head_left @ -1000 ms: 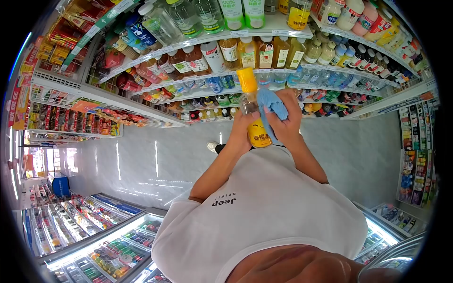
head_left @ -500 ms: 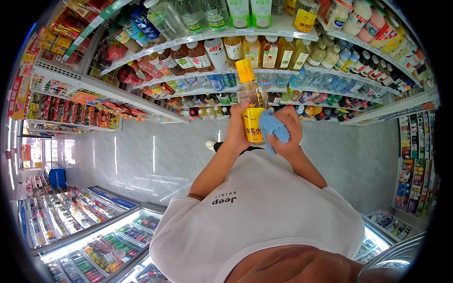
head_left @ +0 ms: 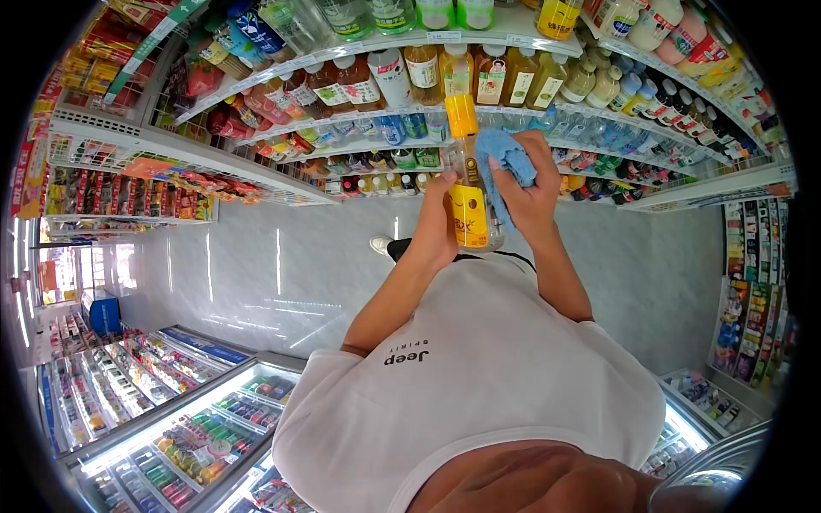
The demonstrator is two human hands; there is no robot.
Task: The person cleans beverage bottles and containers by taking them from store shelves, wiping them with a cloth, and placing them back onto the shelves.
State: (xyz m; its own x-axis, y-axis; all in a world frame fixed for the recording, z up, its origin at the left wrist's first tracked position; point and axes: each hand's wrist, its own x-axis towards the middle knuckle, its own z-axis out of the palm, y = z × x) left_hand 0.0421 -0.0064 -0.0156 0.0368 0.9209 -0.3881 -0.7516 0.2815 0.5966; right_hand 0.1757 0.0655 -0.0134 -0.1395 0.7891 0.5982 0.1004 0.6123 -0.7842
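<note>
A clear drink bottle [head_left: 469, 214] with a yellow cap and yellow label is held upright, slightly tilted, in front of my chest. My left hand [head_left: 439, 224] is closed around its left side, with the thumb on the front near the label's top. My right hand [head_left: 534, 190] grips a blue cloth [head_left: 506, 161] at the bottle's upper right side. The cloth hangs down along the bottle and appears to touch it. Part of the label is turned to the side.
Ahead curves a shelf unit [head_left: 386, 43] with several tiers of bottled drinks. A wire rack of packets [head_left: 128, 197] stands at the left. Lit chest freezers [head_left: 192, 445] lie behind me on the left, and grey tiled floor [head_left: 325, 248] is around my feet.
The cloth has moved up from the label's lower right to beside the bottle's neck. The bottle has turned about its axis and shifted slightly right.
</note>
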